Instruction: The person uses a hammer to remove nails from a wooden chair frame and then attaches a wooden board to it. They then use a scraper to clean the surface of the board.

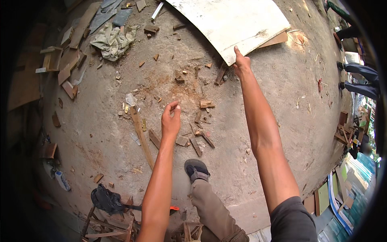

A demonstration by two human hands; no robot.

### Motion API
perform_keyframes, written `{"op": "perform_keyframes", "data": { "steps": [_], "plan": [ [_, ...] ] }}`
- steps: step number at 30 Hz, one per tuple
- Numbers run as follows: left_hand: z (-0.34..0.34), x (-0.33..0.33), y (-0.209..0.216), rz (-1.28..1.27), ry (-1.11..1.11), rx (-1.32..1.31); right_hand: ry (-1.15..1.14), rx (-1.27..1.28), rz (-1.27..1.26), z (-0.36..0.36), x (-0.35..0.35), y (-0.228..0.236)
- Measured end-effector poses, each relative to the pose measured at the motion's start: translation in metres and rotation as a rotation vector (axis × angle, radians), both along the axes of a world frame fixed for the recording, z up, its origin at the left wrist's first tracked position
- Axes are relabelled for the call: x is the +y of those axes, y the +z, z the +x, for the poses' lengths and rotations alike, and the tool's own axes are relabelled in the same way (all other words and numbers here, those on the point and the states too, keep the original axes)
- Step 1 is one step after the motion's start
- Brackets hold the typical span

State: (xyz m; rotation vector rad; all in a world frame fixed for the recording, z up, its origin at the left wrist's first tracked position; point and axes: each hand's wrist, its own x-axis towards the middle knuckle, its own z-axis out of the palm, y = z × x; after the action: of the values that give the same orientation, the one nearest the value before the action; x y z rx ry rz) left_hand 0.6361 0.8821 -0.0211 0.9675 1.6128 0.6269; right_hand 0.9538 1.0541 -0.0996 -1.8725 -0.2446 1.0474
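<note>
My right hand grips the near corner of a large white board, its thumb on top and the other fingers hidden underneath. The board slants across the far side of the ground, and a brown panel pokes out beneath its right edge. My left hand hovers over the dirt with its fingers loosely bent, thumb apart, and nothing visible in it. Close to it are small wood offcuts and a long wooden strip.
A crumpled pale cloth and wood panels lie at the far left. My sandalled foot stands among scraps. Near left is a black bag. Other people's legs show at the right, above piled scrap.
</note>
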Motion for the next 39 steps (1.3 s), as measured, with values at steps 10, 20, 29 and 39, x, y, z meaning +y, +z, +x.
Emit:
{"op": "perform_keyframes", "data": {
  "steps": [10,20,29,39],
  "plan": [
    [0.009,0.022,0.032,-0.181,0.280,-0.341,0.017,0.129,0.246,-0.049,-0.042,0.058],
    [-0.032,-0.050,0.135,-0.332,0.604,-0.581,0.211,0.601,0.108,-0.233,-0.286,0.204],
    [-0.189,-0.191,0.240,-0.257,0.765,-0.320,0.272,0.706,-0.287,-0.203,-0.408,0.257],
    [-0.275,-0.203,0.361,-0.347,0.495,-0.427,1.553,-0.787,0.241,-0.269,-0.367,0.382]
  ]
}}
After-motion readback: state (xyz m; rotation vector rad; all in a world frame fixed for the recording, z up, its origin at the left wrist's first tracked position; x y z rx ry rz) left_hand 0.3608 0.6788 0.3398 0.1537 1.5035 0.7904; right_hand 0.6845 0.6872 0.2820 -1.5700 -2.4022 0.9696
